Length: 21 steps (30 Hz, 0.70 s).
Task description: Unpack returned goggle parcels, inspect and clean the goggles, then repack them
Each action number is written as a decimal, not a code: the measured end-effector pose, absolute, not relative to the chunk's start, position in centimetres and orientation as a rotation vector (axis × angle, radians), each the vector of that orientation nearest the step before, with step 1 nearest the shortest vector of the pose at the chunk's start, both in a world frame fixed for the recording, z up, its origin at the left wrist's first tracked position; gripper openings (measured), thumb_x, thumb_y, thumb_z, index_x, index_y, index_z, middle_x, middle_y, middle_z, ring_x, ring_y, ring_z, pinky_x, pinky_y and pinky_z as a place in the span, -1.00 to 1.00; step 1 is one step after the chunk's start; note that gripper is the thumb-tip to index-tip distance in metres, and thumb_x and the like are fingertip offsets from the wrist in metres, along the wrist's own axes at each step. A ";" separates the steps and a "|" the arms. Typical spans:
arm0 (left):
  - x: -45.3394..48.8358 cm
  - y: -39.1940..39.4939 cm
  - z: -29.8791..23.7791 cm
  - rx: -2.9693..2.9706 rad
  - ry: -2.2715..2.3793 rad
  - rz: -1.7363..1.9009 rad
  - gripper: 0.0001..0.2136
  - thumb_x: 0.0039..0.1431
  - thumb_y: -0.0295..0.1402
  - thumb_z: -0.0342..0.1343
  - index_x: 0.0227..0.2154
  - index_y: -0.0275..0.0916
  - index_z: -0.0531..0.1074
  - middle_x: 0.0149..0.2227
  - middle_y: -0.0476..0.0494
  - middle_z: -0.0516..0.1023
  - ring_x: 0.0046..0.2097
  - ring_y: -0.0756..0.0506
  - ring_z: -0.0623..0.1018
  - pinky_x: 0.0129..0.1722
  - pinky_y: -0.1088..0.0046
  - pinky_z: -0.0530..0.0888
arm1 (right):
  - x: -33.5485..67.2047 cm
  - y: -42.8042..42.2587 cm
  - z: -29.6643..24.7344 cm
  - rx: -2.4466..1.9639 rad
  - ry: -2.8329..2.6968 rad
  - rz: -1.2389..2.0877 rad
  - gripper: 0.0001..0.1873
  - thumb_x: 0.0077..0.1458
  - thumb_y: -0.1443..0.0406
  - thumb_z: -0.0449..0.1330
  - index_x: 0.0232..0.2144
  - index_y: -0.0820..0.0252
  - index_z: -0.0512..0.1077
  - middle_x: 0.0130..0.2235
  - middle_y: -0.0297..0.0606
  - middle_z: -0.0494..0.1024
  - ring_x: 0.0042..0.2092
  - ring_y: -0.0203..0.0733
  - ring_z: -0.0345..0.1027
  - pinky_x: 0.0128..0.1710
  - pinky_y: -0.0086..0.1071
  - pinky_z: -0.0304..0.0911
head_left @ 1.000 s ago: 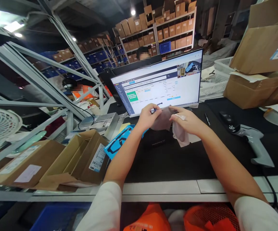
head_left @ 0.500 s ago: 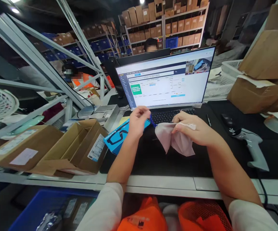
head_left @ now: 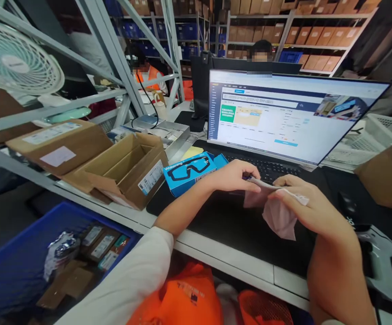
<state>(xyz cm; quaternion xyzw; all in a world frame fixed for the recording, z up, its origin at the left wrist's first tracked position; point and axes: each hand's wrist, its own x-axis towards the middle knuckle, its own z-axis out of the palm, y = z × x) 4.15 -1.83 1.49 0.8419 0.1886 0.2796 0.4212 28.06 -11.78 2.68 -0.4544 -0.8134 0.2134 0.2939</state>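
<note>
A soft, pale pinkish-grey cloth [head_left: 282,219] hangs in folds between my two hands, above the black desk mat. At its left upper edge, my left hand [head_left: 234,176] has its fingers closed on the fabric. My right hand [head_left: 306,203] grips the cloth's right side, and a whitish bit of material sticks out over the thumb. Whether anything lies inside the folds cannot be seen. Just behind my left forearm sits a blue box [head_left: 189,174] printed with black glasses, its end flap standing open at the right.
A monitor [head_left: 263,131] and a keyboard [head_left: 270,169] stand behind my hands. Open cardboard boxes [head_left: 121,169] line the left side. On the right lie a mouse [head_left: 347,203] and a grey-white scanner [head_left: 382,257]. Below left is a blue bin [head_left: 23,253]. Two people sit beyond the desk.
My left hand has moved right from the blue cord to the cloth's edge. The cloth is now stretched between both hands. The view has swung left and down.
</note>
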 end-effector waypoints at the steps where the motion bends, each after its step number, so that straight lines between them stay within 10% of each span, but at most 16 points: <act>1: 4.1 -1.7 1.5 2.105 0.450 0.685 -0.79 0.04 -0.26 0.39 -0.38 -0.27 0.55 -0.37 -0.02 0.54 -0.29 -0.03 0.49 -0.23 0.44 0.36 | 28.1 -11.7 2.7 -1.210 -2.173 0.636 -0.60 0.39 0.04 0.07 -0.27 0.03 0.65 -0.10 -0.21 0.53 -0.12 -0.11 0.41 -0.09 -0.23 0.29; 5: 3.6 -1.8 1.7 2.172 0.314 0.702 -0.86 0.08 -0.33 0.36 -0.37 -0.26 0.53 -0.34 -0.02 0.51 -0.27 -0.03 0.48 -0.21 0.44 0.37 | 28.3 -11.4 2.8 -1.001 -2.201 0.905 -0.56 0.40 0.04 0.04 -0.26 0.00 0.68 0.21 -0.26 0.46 0.21 0.04 0.32 0.25 -0.14 0.18; 14: 2.2 -3.4 3.1 2.497 0.543 0.755 -0.72 0.22 -0.18 0.28 -0.49 -0.26 0.47 -0.25 -0.06 0.39 -0.24 -0.03 0.44 -0.25 0.41 0.33 | 28.9 -13.4 3.9 -0.894 -2.041 0.592 -0.59 0.41 0.13 0.04 -0.24 0.00 0.69 0.11 -0.16 0.53 0.29 0.09 0.26 0.29 -0.04 0.17; 21: 3.2 -5.1 2.9 2.573 0.386 0.698 -0.75 0.21 -0.20 0.29 -0.49 -0.25 0.53 -0.16 -0.13 0.37 -0.14 -0.07 0.45 -0.16 0.39 0.40 | 29.5 -12.1 4.5 -0.400 -0.859 0.332 -0.44 0.39 -0.09 0.03 -0.44 0.06 0.59 -0.32 -0.31 0.54 -0.18 -0.19 0.53 0.04 -0.19 0.41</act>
